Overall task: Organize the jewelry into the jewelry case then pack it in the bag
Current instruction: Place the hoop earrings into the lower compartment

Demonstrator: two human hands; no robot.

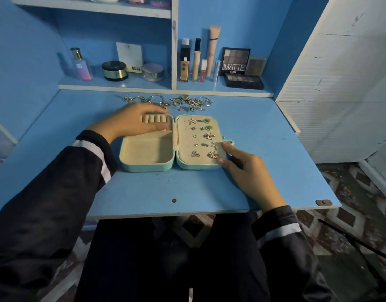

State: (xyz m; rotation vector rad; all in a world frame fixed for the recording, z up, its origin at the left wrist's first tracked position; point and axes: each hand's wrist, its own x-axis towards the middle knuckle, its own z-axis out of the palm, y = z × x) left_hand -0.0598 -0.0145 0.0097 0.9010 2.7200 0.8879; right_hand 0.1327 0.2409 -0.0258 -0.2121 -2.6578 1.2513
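Note:
A teal jewelry case (148, 167) lies open on the blue desk. Its left half has ring rolls and beige compartments. Its right half is a beige panel (188, 138) with several earrings pinned on it. My left hand (131, 123) rests over the ring rolls at the case's back left, fingers straight. My right hand (242, 166) touches the panel's right edge with forefinger and thumb spread, beside a small earring (215, 144). A heap of loose silver and gold jewelry (172, 102) lies behind the case. No bag is in view.
The blue desk (187, 192) ends at a front edge above my lap. A shelf behind holds cosmetics: a perfume bottle (81, 64), jars, tubes and an eyeshadow palette (235, 62). A white cabinet (340, 83) stands at the right.

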